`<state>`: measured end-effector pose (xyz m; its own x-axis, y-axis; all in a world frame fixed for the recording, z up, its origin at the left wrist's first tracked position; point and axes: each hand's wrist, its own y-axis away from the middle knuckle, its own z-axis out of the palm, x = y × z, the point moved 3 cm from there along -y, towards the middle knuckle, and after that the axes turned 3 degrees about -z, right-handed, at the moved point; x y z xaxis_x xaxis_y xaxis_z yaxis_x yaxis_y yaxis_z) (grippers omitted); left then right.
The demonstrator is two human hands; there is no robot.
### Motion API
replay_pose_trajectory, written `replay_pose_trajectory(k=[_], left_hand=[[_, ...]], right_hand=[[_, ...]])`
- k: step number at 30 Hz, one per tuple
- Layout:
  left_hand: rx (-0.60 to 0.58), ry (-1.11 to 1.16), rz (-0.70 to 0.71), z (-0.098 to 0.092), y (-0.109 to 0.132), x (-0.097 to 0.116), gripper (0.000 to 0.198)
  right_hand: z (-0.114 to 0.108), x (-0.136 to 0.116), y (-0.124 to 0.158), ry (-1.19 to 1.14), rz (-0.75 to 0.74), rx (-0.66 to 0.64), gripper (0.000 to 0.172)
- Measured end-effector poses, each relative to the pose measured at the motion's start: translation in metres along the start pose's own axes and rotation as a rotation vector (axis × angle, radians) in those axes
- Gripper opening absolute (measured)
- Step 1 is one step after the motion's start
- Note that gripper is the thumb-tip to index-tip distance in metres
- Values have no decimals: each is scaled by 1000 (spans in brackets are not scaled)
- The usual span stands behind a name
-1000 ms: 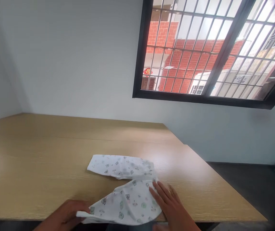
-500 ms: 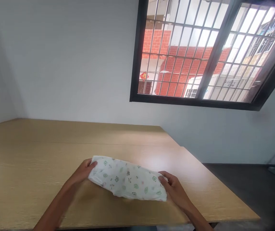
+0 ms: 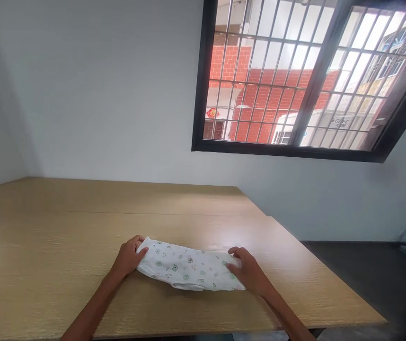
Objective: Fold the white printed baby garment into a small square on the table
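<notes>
A folded white cloth [image 3: 190,267] with small green and dark animal and leaf prints lies low over the table near its front. Its lower edge bulges slightly in the middle. At the cloth's left end, my left hand [image 3: 129,255] is closed, with the thumb in front and the fingers partly hidden behind the fabric. My right hand [image 3: 247,270] rests at the opposite end. Its thumb and forefinger are spread apart, with printed fabric showing between them, and it touches the cloth without a visible pinch.
The wide wooden table [image 3: 64,265] has a seam across it and a slanting right edge. Behind it stands a pale wall [image 3: 110,94] with a barred, dark-framed window [image 3: 281,147]. Dark floor [image 3: 345,265] lies beyond the table on the right.
The cloth has come down toward the table and looks flatter. My left hand has moved slightly right and down; my right hand has shifted left, and its fingers have spread.
</notes>
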<state>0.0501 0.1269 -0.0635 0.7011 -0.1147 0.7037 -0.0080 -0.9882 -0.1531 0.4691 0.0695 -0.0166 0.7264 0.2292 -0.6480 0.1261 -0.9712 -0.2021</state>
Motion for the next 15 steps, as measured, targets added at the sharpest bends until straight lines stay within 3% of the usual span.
replay_pose_trajectory(k=[4, 6, 9, 11, 15], left_hand=[[91, -168, 101, 4, 12, 23, 47], [72, -230, 159, 15, 19, 43, 50], [-112, -282, 274, 47, 31, 78, 45], [-285, -303, 365, 73, 40, 102, 47], [-476, -352, 497, 105, 48, 130, 64]], right_hand=[[1, 18, -7, -47, -12, -52, 32], [2, 14, -6, 29, -38, -41, 33], [13, -18, 2, 254, -116, 72, 33], [33, -50, 9, 266, -210, 64, 34], [85, -95, 13, 80, -273, -292, 55]])
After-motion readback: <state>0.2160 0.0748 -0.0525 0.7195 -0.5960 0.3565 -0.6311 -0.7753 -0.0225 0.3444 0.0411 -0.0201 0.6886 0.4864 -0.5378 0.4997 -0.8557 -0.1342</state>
